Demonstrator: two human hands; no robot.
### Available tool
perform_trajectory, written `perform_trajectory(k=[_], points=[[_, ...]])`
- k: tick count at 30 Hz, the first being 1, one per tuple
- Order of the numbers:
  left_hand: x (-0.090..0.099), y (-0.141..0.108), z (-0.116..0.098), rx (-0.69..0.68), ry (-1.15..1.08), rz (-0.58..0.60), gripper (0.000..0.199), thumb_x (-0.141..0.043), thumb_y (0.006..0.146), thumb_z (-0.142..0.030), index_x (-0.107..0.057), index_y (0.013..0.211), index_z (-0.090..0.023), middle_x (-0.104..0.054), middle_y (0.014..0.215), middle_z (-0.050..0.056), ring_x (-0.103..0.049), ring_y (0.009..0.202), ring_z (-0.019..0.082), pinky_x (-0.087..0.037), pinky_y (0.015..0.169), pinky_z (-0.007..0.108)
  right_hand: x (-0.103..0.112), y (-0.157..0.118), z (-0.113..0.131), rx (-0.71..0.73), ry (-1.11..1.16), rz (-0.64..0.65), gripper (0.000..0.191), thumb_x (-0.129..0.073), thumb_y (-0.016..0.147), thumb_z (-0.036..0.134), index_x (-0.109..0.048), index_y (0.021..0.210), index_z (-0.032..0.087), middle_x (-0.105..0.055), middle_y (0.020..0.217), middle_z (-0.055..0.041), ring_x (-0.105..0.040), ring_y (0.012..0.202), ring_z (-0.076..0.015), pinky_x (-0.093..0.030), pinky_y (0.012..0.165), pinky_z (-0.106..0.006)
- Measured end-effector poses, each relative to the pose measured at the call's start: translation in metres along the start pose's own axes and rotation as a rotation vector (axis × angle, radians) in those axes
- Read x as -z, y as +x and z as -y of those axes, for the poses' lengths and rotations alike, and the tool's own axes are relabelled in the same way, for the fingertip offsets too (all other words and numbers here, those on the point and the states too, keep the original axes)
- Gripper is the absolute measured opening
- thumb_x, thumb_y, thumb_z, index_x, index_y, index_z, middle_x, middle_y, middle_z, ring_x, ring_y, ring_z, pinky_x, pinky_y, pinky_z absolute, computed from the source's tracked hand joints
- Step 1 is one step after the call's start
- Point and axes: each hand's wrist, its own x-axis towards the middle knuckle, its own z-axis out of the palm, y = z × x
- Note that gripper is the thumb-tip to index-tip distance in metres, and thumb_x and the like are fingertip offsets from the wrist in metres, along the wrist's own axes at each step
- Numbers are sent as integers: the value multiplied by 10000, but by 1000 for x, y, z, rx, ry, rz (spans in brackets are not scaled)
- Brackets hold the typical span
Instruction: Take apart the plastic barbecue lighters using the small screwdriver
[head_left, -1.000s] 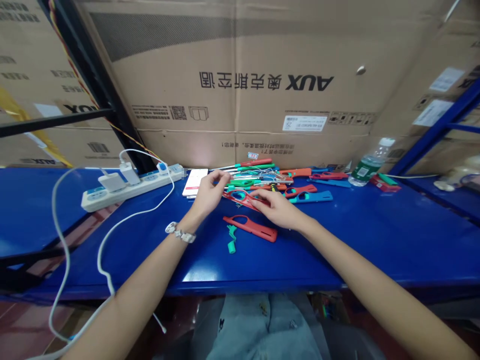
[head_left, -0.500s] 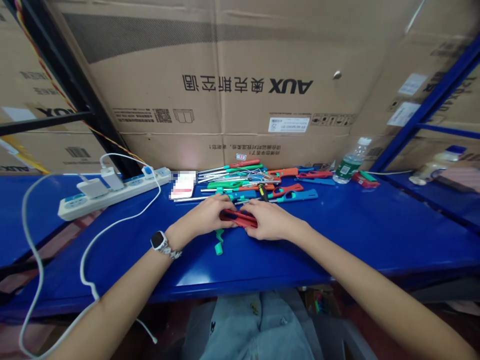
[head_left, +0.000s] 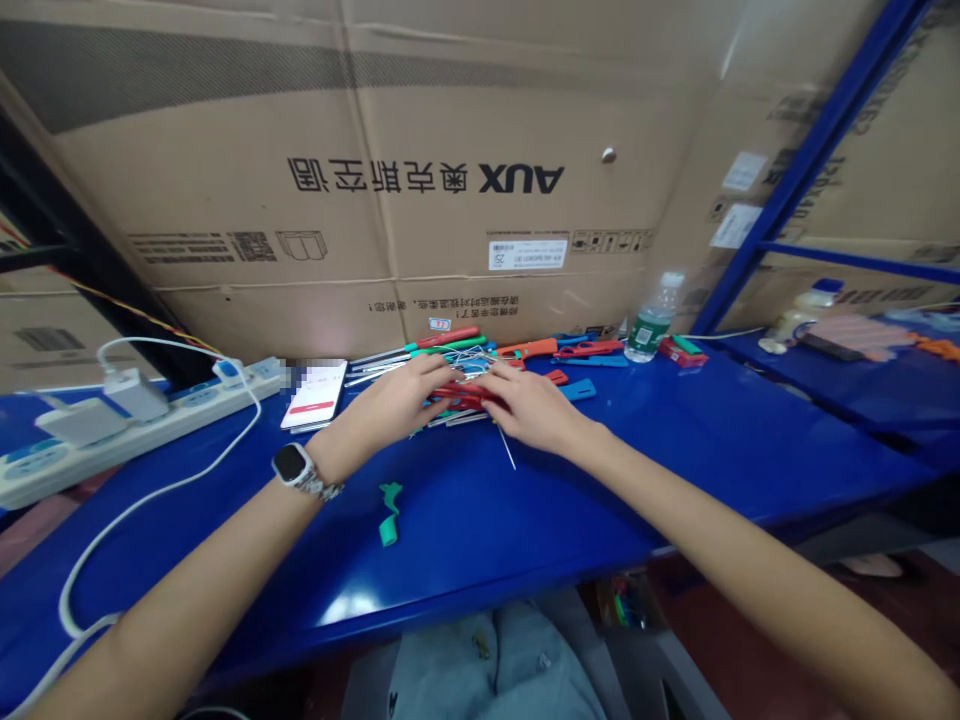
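Note:
My left hand (head_left: 405, 398) and my right hand (head_left: 534, 408) meet over the front of a pile of long-nosed lighters. Between their curled fingers is a red lighter casing (head_left: 466, 394), gripped from both sides and partly covered by the fingers. Around it lie lighters with thin metal stems, among them an orange lighter (head_left: 531, 348) and a blue lighter handle (head_left: 579, 390). One thin metal rod (head_left: 508, 447) sticks out toward me below my right hand. A small green plastic part (head_left: 388, 520) rests on the blue table, nearer to me.
A phone (head_left: 319, 392) lies left of the pile. Farther left are a white power strip (head_left: 199, 405) with chargers and a trailing white cable (head_left: 191, 480). A water bottle (head_left: 651, 322) and a small red box (head_left: 684, 352) stand right. A large carton (head_left: 420, 90) backs the table (head_left: 570, 520).
Both hands have moved forward with the red casing, from the bare table onto the pile's front. Some lighters and metal stems there have shifted. The view has swung right.

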Motion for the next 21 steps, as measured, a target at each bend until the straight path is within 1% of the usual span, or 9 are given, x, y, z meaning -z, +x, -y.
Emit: perform_trajectory(k=[3, 4, 7, 9, 11, 13, 15, 18, 21], points=[[-11, 40, -1, -34, 10, -54, 301, -518, 988, -251, -613, 1271, -213, -629, 1284, 117, -602, 1224, 258, -499, 1028, 411, 11, 1, -39, -52, -96, -59, 313, -473, 1004, 215, -657, 1257, 204, -648, 1235, -108, -603, 1064, -235, -426, 917, -374], [-16, 57, -1, -29, 36, -61, 284, -513, 988, -246, -629, 1244, -202, -638, 1250, 120, -620, 1184, 258, -509, 1004, 400, 14, 3, -53, -73, -142, -83, 300, -478, 1003, 221, -667, 1235, 199, -660, 1213, -111, -584, 1099, -250, -403, 945, -395], [-34, 108, 2, 36, 106, -21, 286, -478, 994, -217, -666, 1204, -172, -663, 1149, 122, -635, 1104, 254, -508, 964, 368, 20, 16, -93, -166, -270, -122, 309, -462, 1007, 231, -684, 1217, 185, -674, 1204, -124, -529, 1171, -285, -345, 1000, -447], [-46, 140, 5, 99, 138, 1, 328, -452, 977, -152, -686, 1207, -167, -664, 1155, 123, -623, 1114, 251, -496, 966, 353, 22, 27, -115, -242, -321, -125, 331, -447, 1010, 240, -694, 1223, 182, -665, 1220, -133, -509, 1193, -296, -329, 1019, -462], [-58, 164, 7, 152, 154, 12, 367, -433, 982, -142, -695, 1238, -157, -656, 1174, 140, -605, 1139, 259, -483, 984, 359, 21, 36, -131, -312, -366, -131, 335, -463, 1002, 264, -700, 1227, 191, -634, 1254, -146, -478, 1237, -315, -338, 1014, -454], [-69, 180, 10, 182, 192, 23, 361, -447, 986, -163, -723, 1217, -139, -636, 1191, 172, -571, 1192, 297, -468, 1013, 394, 17, 44, -140, -394, -409, -143, 325, -499, 983, 285, -696, 1216, 174, -589, 1320, -175, -464, 1266, -328, -352, 1013, -442], [-78, 187, 12, 216, 198, 24, 335, -477, 980, -179, -744, 1177, -130, -605, 1229, 191, -551, 1232, 325, -465, 1024, 414, 12, 50, -146, -469, -416, -134, 334, -536, 952, 265, -661, 1237, 145, -583, 1338, -199, -497, 1254, -326, -369, 1013, -433], [-88, 190, 15, 277, 136, 34, 305, -526, 946, -146, -723, 1180, -144, -590, 1248, 172, -620, 1159, 295, -503, 967, 375, 5, 53, -149, -547, -336, -96, 419, -551, 915, 211, -557, 1328, 139, -670, 1223, -183, -613, 1100, -292, -433, 928, -401], [-91, 188, 17, 291, 96, 43, 334, -556, 904, -94, -663, 1218, -137, -623, 1200, 153, -667, 1058, 256, -524, 913, 340, 0, 50, -151, -527, -192, -93, 461, -540, 889, 180, -493, 1348, 166, -704, 1163, -144, -651, 992, -260, -461, 853, -368]])
